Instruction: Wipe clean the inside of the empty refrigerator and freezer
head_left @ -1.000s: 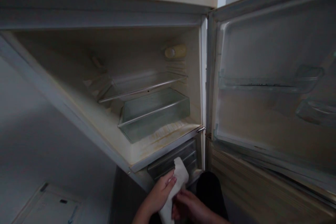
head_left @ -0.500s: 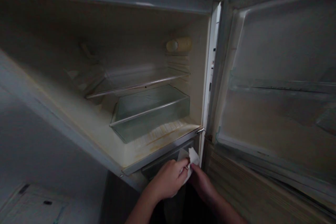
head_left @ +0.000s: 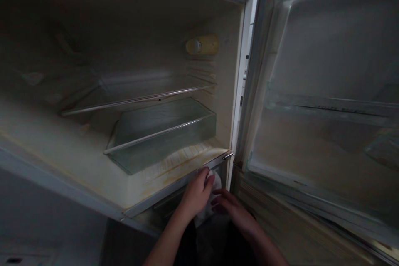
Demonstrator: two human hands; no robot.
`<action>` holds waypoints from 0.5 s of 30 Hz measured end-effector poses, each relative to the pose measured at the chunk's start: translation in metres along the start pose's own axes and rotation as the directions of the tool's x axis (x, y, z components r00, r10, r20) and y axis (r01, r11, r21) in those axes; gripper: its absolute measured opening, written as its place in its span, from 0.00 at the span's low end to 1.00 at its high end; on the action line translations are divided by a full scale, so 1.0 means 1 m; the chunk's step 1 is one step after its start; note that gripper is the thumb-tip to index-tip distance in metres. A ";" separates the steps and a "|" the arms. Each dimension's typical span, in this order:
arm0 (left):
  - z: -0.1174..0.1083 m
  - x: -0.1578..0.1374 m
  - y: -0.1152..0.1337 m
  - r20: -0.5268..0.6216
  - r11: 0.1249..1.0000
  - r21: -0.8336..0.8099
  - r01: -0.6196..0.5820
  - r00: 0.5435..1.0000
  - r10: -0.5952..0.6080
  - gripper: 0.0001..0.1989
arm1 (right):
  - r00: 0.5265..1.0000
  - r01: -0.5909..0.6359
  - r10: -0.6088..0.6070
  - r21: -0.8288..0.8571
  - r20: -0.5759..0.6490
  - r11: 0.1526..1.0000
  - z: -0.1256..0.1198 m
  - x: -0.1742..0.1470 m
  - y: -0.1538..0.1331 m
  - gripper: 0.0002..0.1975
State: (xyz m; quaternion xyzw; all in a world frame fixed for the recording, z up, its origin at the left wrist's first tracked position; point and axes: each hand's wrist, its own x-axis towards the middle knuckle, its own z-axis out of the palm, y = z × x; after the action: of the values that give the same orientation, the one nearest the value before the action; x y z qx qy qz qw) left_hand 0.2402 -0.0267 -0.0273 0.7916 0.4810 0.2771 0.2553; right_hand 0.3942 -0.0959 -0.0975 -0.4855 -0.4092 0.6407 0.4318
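My left hand [head_left: 196, 194] is closed, fingers and thumb pinching a crumpled white tissue [head_left: 216, 181] just below the front edge of the fridge floor. Beside it, my right hand [head_left: 233, 211] has its fingers apart and half bent, close to the tissue's lower right side; whether a fingertip touches it is hard to see. Behind both hands is the open fridge, its floor [head_left: 183, 166] marked with yellowish stains. On that floor stands a clear greenish drawer [head_left: 165, 145], tilted in my view.
A glass shelf [head_left: 140, 99] spans the compartment above the drawer. A yellowed lamp housing [head_left: 206, 45] sits on the inner right wall. To the right, the fridge door [head_left: 311, 141] stands open with clear door racks. A metal hinge [head_left: 228, 156] juts out at the lower right corner.
Both hands were together on the tissue; now the right hand's fingers have come apart from it. The left hand has moved slightly up and left with the tissue. The view has shifted a little.
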 end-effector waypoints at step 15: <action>0.001 -0.027 0.079 0.415 0.694 -0.026 -0.719 0.624 0.662 0.09 | 0.715 0.601 -0.317 0.318 -0.623 0.733 0.013 -0.012 0.000 0.09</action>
State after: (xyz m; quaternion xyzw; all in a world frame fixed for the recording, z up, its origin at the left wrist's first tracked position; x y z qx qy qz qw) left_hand 0.2798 -0.0840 0.0195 0.9698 0.0963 0.1542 0.1626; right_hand 0.3839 -0.1089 -0.0913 -0.3909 -0.2047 0.4306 0.7873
